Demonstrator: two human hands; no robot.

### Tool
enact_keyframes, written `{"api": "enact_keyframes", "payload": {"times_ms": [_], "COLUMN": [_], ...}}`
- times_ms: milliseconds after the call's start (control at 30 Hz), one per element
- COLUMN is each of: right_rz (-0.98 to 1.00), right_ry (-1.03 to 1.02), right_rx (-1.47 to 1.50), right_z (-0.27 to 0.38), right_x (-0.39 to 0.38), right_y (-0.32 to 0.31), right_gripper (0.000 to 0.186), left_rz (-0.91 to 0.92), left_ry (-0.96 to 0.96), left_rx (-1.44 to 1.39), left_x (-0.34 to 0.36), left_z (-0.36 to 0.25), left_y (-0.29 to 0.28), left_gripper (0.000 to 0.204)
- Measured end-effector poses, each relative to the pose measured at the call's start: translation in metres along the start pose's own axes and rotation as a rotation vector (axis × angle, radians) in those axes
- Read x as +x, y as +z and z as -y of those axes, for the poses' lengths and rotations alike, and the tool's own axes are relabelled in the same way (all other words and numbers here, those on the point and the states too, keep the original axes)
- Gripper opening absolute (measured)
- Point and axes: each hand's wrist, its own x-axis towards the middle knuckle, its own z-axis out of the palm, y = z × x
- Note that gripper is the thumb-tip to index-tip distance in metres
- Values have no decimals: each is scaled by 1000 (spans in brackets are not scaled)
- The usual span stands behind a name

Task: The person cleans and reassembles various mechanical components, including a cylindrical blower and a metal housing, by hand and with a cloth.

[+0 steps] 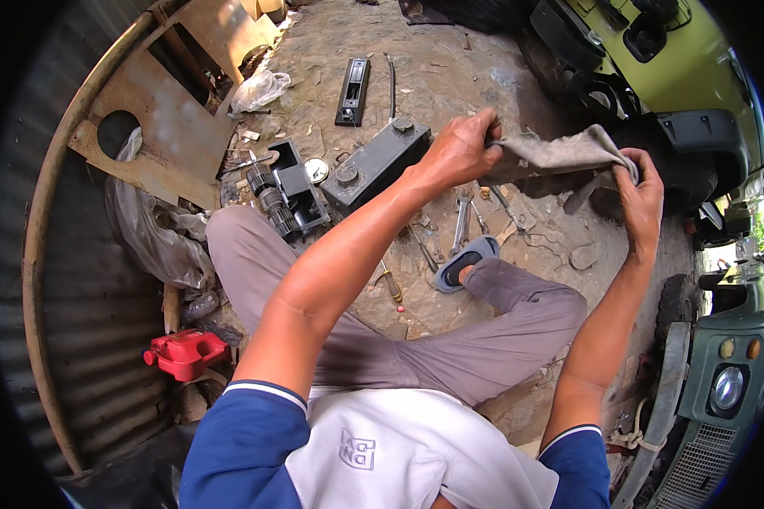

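A grey-beige cloth rag [560, 151] is stretched between my two hands, above the ground. My left hand [465, 148] is closed round one end of it. The other end sits in my right hand [641, 195], its fingers wrapped over the bunched fabric. Below and left of my left hand lies a long dark grey metal housing [376, 165] with two round caps on top. Past that, a narrow black panel [353, 92] with a slot rests on the ground beside a thin black rod [391, 85].
Left of the housing are a black open box [301, 188], a ribbed gear shaft [272, 202] and a round gauge [316, 170]. A wrench [463, 219] and a screwdriver [391, 287] lie near my sandalled foot. A red jerrycan [187, 355] stands left; vehicles line the right.
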Motion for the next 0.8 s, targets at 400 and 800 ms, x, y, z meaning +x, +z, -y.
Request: {"api": "enact_keyframes", "payload": {"times_ms": [400, 800], "right_rz": [90, 502], "right_ry": [340, 525], "right_rx": [186, 303], "right_z": [-100, -84], "right_x": [-122, -178], "right_y": [232, 243], "right_gripper": [25, 24], "left_rz": [69, 166], "left_ry": [-442, -496], "left_rx": [187, -97], "left_x": [-94, -203], "left_z": [96, 140], "left_y": [49, 87], "left_gripper": [33, 37]}}
